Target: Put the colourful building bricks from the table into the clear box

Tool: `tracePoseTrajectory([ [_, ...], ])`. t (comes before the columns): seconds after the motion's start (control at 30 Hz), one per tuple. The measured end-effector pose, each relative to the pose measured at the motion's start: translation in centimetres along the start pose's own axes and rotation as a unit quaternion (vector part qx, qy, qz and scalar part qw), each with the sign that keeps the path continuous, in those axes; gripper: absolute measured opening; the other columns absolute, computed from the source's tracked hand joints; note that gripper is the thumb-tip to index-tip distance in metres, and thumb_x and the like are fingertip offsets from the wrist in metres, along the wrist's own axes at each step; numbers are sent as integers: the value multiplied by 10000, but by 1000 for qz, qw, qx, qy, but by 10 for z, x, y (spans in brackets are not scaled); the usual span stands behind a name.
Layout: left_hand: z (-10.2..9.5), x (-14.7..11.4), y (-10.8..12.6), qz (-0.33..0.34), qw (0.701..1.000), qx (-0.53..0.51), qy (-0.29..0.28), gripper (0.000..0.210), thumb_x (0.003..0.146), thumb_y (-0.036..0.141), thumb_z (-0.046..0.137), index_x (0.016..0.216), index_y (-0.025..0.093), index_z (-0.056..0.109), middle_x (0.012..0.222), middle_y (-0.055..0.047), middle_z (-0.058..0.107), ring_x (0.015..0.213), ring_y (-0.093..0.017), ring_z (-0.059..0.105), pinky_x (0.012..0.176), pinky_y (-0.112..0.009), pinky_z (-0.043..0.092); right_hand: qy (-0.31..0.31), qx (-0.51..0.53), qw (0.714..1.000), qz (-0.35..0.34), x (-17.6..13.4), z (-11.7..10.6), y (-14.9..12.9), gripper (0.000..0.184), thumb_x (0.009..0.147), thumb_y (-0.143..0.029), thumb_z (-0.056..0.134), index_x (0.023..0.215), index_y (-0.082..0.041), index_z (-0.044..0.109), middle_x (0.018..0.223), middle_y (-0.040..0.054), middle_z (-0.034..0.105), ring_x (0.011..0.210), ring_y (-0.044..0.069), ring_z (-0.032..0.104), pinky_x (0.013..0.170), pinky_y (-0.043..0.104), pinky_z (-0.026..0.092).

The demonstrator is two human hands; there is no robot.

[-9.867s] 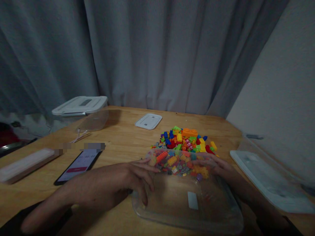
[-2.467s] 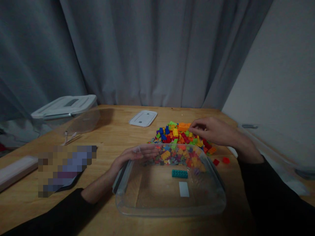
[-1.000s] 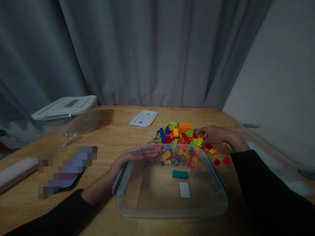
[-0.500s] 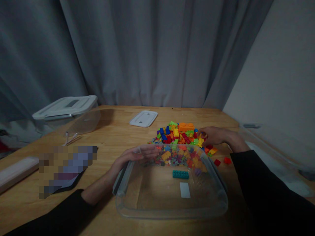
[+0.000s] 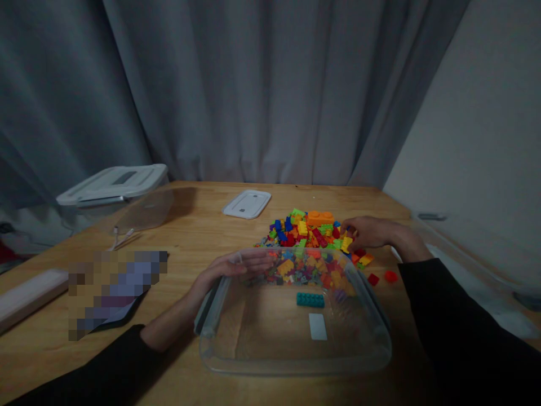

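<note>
A clear plastic bin (image 5: 291, 369) stands in front of me, with a teal block (image 5: 310, 300) seen through it. My left hand (image 5: 236, 267) lies along the bin's far left corner, fingers stretched out flat. Behind the bin is a heap of coloured building blocks (image 5: 291, 239), partly seen through its clear wall. My right hand (image 5: 364, 231) is at the heap's right side, fingers bent but apart, next to a yellow block (image 5: 346, 244). I make out nothing held in it. A large orange block (image 5: 320, 218) tops the heap.
A white lid (image 5: 247, 203) lies behind the heap. At the left stand a lidded clear box (image 5: 143, 206), a white cable (image 5: 120, 241) and a pixelated flat object (image 5: 122, 296). Another clear container (image 5: 460, 265) is at the right. Red pieces (image 5: 391, 277) lie near my right sleeve.
My right hand has shifted slightly up and away from the yellow block, its fingers a little more apart. My left hand and the bin are practically still.
</note>
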State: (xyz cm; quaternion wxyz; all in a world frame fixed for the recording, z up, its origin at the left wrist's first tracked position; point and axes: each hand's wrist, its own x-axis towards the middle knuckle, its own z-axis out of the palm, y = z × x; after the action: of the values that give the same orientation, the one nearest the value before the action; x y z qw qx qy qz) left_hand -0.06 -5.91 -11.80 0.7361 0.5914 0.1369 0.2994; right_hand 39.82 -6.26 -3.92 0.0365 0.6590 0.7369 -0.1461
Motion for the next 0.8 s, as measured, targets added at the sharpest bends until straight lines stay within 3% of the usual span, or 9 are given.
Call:
tracePoseTrajectory([
  [0.23, -3, 1, -3, 1, 1000, 4, 7, 559, 882, 243, 469, 1414, 181, 627, 1510, -133, 607, 1458, -350, 489, 1274, -607, 192, 28, 13, 1000, 3, -8, -6, -6, 302, 724, -178, 733, 1025, -195, 744, 948, 90, 783, 855, 255, 697, 686, 311, 498],
  [0.57, 1, 1, -1, 4, 1000, -12, 4, 551, 869, 259, 505, 1398, 192, 643, 1505, -124, 615, 1460, -360, 485, 1266, -612, 199, 34, 2, 999, -2, -18, -12, -12, 483, 778, -260, 714, 1255, -198, 664, 1019, 68, 773, 871, 234, 713, 691, 289, 527],
  [0.8, 0, 2, -1, 20, 1000, 6, -2, 549, 877, 259, 491, 1399, 191, 646, 1496, -120, 624, 1452, -347, 499, 1271, -583, 221, 67, 11, 997, -39, -35, -22, -27, 442, 822, -295, 703, 1251, -192, 672, 1151, 107, 755, 962, 254, 707, 815, 320, 552],
])
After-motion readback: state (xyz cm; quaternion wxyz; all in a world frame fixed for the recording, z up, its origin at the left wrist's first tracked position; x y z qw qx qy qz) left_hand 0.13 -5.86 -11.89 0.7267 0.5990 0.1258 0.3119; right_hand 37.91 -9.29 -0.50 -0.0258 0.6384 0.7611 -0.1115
